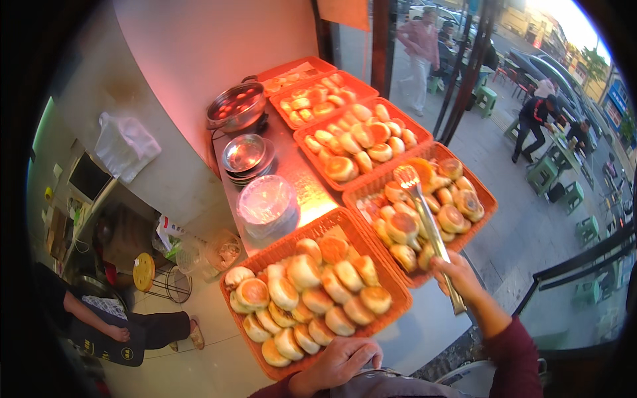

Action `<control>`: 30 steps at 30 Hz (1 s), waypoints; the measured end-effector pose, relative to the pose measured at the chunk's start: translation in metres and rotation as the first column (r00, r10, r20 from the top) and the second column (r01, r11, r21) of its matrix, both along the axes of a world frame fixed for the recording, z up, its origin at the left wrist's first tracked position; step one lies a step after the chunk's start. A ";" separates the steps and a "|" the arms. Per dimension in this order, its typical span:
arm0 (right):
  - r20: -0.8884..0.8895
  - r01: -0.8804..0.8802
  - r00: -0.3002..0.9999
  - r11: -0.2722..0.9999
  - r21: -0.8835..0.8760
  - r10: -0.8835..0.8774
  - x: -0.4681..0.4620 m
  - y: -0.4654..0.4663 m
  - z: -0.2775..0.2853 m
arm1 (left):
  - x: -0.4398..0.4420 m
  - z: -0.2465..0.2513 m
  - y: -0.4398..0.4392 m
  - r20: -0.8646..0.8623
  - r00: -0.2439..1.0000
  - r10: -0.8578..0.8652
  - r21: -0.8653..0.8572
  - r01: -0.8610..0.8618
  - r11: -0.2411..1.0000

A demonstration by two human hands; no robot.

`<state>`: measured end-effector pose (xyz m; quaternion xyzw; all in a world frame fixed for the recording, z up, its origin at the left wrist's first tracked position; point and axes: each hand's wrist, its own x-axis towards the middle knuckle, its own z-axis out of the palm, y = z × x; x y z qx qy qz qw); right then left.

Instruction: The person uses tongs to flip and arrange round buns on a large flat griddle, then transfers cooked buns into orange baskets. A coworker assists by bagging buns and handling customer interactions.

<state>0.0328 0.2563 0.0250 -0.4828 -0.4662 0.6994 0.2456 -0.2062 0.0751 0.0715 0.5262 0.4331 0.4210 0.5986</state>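
Note:
My right hand (459,279) grips a pair of metal food tongs (429,214). The scalloped tips of the tongs hang over the far side of an orange woven basket (420,279) filled with round browned buns (402,227). Whether a bun is between the tips, I cannot tell. My left hand (343,362) lies by the front rim of the nearer orange basket (398,314), its fingers bent; what is under them is hidden. Rows of golden-topped buns (303,271) fill that basket.
Further baskets of buns (363,137) line the window side. Left of them stand a pot of dark liquid (238,105), stacked metal plates (245,153) and plastic-wrapped bowls (266,199). A person (114,318) is at the lower left. Beyond the glass, people sit at outdoor tables.

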 end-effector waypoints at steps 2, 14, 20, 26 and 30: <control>-0.006 -0.121 0.993 0.991 0.063 0.122 -0.051 0.062 -0.013 | -0.024 -0.004 0.009 -0.013 0.993 0.114 0.085 -0.113 0.990; 0.579 -0.349 0.793 0.638 0.686 -0.189 -0.317 0.318 -0.037 | -0.078 -0.025 -0.018 -0.195 0.825 0.531 -0.245 -0.565 0.788; 0.424 -0.316 0.906 0.656 0.685 -0.006 -0.285 0.246 -0.048 | -0.075 -0.018 -0.013 -0.217 0.872 0.439 -0.190 -0.478 0.858; 0.110 -0.132 0.991 0.739 0.660 0.079 -0.088 0.065 -0.059 | -0.025 -0.053 -0.018 -0.190 0.962 0.198 -0.129 -0.224 0.966; -0.183 0.231 0.965 0.939 0.257 -0.187 0.060 -0.080 -0.054 | 0.046 -0.046 -0.011 -0.227 0.969 -0.095 -0.053 0.085 0.995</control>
